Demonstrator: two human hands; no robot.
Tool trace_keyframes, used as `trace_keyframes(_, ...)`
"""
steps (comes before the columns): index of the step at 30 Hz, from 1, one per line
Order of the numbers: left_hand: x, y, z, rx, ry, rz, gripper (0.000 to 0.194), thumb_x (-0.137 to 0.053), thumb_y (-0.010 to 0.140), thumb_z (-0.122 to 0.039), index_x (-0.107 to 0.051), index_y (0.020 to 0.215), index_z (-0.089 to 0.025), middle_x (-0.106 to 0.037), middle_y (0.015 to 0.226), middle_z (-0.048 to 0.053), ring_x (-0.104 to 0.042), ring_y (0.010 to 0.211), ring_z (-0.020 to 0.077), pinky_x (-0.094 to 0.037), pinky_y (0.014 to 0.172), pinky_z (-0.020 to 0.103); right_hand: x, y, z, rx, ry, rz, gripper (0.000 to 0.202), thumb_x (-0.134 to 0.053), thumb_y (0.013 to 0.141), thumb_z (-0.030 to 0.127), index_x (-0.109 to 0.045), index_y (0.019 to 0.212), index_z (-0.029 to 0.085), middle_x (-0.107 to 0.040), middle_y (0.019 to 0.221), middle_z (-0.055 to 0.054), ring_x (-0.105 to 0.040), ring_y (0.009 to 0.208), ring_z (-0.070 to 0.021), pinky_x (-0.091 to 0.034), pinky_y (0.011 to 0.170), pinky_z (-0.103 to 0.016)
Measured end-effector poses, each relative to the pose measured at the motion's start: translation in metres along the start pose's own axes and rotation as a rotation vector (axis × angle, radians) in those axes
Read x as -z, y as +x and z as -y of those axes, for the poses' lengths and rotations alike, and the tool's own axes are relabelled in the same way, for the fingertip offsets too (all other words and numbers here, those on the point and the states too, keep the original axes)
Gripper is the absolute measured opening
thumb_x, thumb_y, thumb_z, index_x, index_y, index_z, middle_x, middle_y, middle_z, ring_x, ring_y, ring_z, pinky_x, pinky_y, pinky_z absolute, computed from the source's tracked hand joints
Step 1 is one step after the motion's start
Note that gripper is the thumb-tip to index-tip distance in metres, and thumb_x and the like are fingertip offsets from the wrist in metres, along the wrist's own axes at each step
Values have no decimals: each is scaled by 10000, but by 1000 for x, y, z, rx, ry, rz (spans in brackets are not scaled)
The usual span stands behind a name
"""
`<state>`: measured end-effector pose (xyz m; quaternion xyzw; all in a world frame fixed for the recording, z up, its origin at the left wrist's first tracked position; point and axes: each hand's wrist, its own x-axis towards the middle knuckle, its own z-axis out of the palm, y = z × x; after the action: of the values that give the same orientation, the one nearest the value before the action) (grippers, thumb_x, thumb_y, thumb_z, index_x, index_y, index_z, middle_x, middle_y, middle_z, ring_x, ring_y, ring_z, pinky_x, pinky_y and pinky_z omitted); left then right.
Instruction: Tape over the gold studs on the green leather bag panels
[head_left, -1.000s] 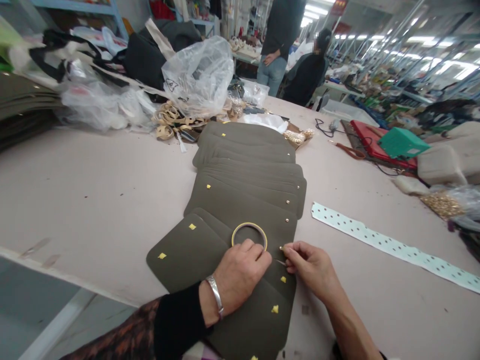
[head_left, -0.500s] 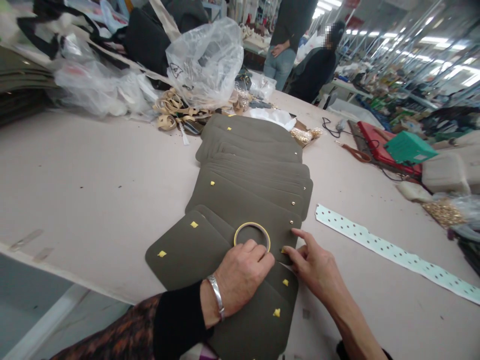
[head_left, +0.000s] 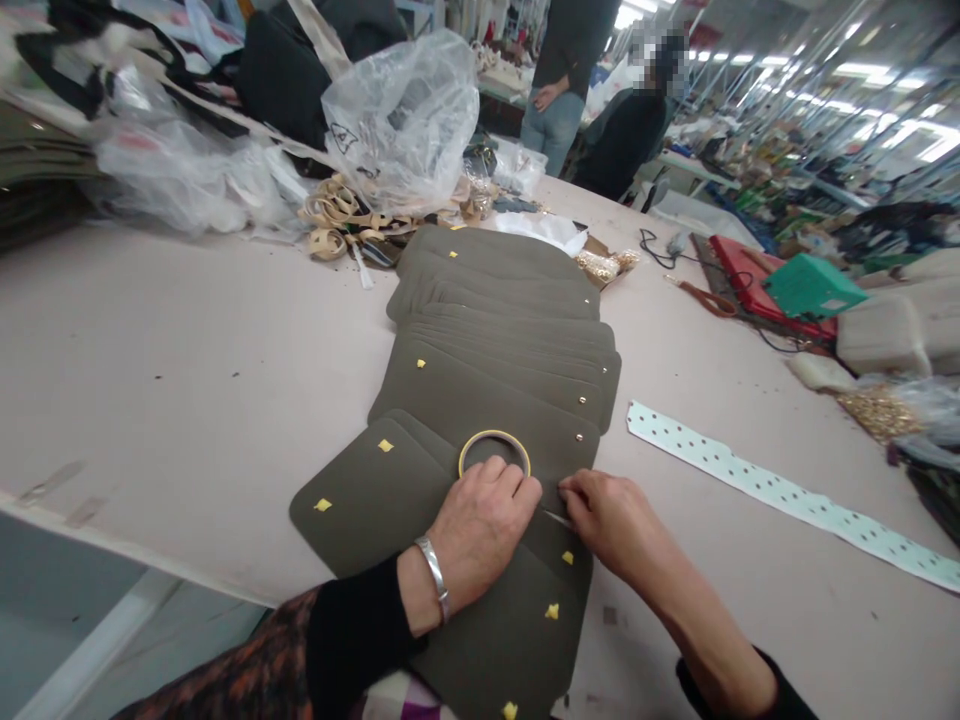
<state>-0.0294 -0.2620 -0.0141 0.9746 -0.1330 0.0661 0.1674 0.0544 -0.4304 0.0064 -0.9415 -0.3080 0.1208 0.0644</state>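
Olive-green panels with rounded corners lie overlapped in a long fanned row. Small yellow tape pieces and metal studs dot them near their edges. My left hand rests on the panels, fingers curled over the near side of a thin roll of yellow tape. To its right, my right hand is closed in a pinch at a panel's right edge, just above another piece of yellow tape. Its fingers hide whatever is between them.
A strip of dotted pale-green material lies on the table at right. Clear plastic bags and tan straps sit at the back. A green box stands on a red case. Two people are beyond the table.
My right forefinger has come down to my thumb, closing into a pinch where the thumb touched a yellow tape piece. My left hand stays on the tape roll. The view has shifted slightly.
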Motion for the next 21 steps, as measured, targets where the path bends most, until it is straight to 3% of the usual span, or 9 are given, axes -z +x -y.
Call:
trace_keyframes(5,3,1,2,-26,-7,-32,126,-438,904,-106,-532,873,-183,-549,828,38,-492,791,218,-470,689,360,5,2,10,-183,78,9,234,-478,836,174,-695,748,183,-728,762,-71,-666,728,-194,-417,637,-269)
trace_keyframes(10,12,-3,6,-104,-187,-185,186,-389,951,-120,-553,1013,-181,-617,863,28,-576,806,171,-505,752,312,6,-8,11,-112,179,83,242,-491,797,142,-678,649,185,-708,674,-53,-636,636,-170,-406,583,-260)
trace_keyframes(12,18,-4,7,-116,-261,-249,191,-397,964,-140,-551,1070,-178,-651,892,28,-619,830,148,-520,772,276,6,-14,5,-69,276,75,228,-496,813,159,-710,742,189,-727,738,-48,-651,678,-170,-444,619,-262)
trace_keyframes(15,24,-5,7,-112,-329,-329,193,-437,967,-189,-543,1129,-181,-687,950,30,-657,859,136,-538,795,253,7,-24,-6,-80,494,-126,245,-501,863,240,-701,997,195,-739,904,-51,-674,777,-170,-508,701,-278)
trace_keyframes(17,26,-6,5,-128,-352,-326,291,-441,968,-197,-479,1256,-182,-684,1058,46,-661,925,135,-541,836,251,8,-30,-6,-46,582,-292,245,-512,883,287,-681,1035,193,-731,938,-56,-674,783,-164,-530,711,-285)
trace_keyframes(21,25,-8,2,-112,-346,-261,479,-420,974,-211,-266,1427,-175,-673,1119,59,-670,908,143,-559,798,263,8,-38,12,259,540,-469,176,-536,882,213,-651,1012,191,-702,942,-65,-654,811,-159,-538,717,-284)
